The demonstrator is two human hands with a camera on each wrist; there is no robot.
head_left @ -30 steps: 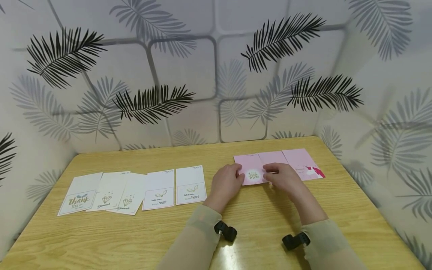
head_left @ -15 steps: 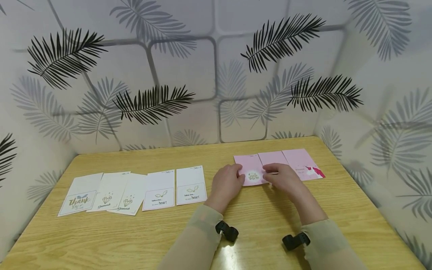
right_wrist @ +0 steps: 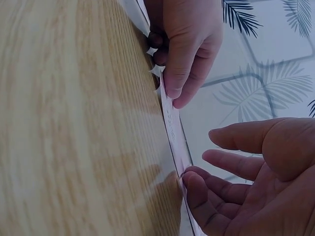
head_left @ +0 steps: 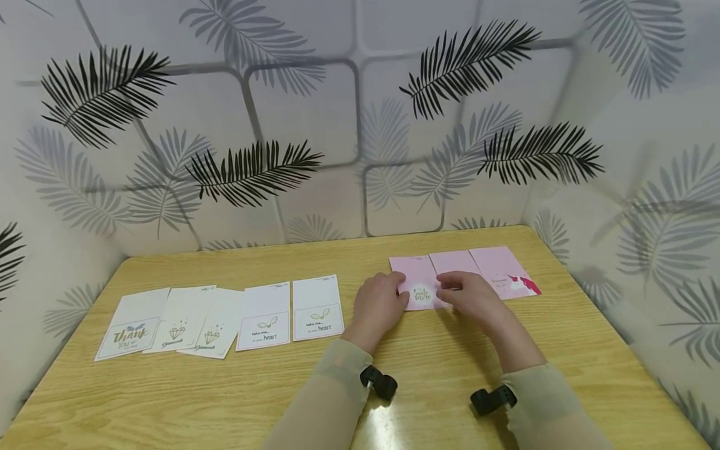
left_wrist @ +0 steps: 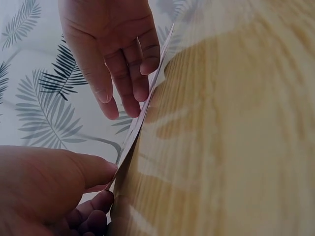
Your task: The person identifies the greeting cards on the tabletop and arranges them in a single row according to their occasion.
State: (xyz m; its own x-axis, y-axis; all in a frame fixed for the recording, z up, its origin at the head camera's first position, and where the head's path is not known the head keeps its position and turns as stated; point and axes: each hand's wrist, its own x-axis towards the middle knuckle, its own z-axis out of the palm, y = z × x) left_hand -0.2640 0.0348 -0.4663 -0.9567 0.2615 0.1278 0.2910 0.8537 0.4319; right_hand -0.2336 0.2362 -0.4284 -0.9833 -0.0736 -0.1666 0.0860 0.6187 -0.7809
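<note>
A pink card [head_left: 415, 275] with a gold-lettered white glow lies at the left end of a pink row. My left hand [head_left: 378, 306] pinches its left edge, thumb on top and fingers curled beneath, as the left wrist view shows. Near the card's right edge, my right hand [head_left: 472, 297] touches it with loosely bent fingers. In the right wrist view that hand's thumb [right_wrist: 241, 135] stands apart from the card. To the right lie a second pink card [head_left: 452, 261], partly covered by the hand, and a pink unicorn card [head_left: 500, 265].
Several white cards lie at the left of the wooden table [head_left: 197, 400], among them a thank-you card [head_left: 132, 325], a diamond card [head_left: 180, 325] and two winged heart cards, the nearer one [head_left: 317, 309] beside my left hand. A leaf-patterned wall covering [head_left: 315, 200] rises behind and at both sides.
The hands and cards keep nearly the same places. The whole head view has shifted very slightly.
</note>
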